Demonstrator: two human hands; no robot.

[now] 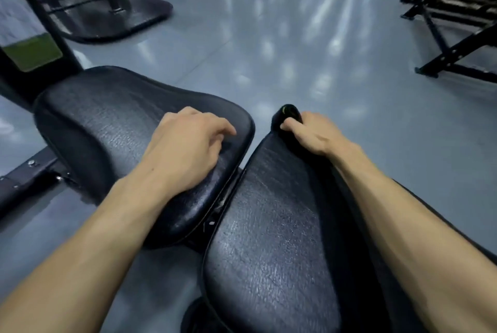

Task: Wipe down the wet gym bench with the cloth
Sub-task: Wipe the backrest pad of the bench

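At far left a black machine frame (40, 23) rises from the grey floor (269, 36), with a steel bar (27, 174) running under the near pad. The bench consists of two black padded sections meeting at a narrow gap: the seat pad (107, 117) on the left and the long pad (269, 238) on the right, whose long axis runs from the lower right of the view up toward the centre.

The left hand (185, 147) lies palm-down on the right part of the seat pad, its fingers (223, 128) loosely curled and holding nothing. No cloth shows under it.

The right hand (314, 133) sits at the far tip of the long pad, its fingers (289, 125) curled around a dark bunched object (287, 114) with a small greenish mark. This is probably the cloth, though its dark colour against the pad prevents a firm identification. The right hand is therefore the working hand; the left is only bracing.

The long pad shows a fine speckled sheen along its middle, consistent with moisture. From the gripped object, that unwiped surface extends back toward the person, along the pad's long axis, so the next stroke would likely be a pull down the pad. The right forearm (403, 225) lies along the pad's right edge and may need to lift clear. More dark racks (457, 9) stand well apart at far right.
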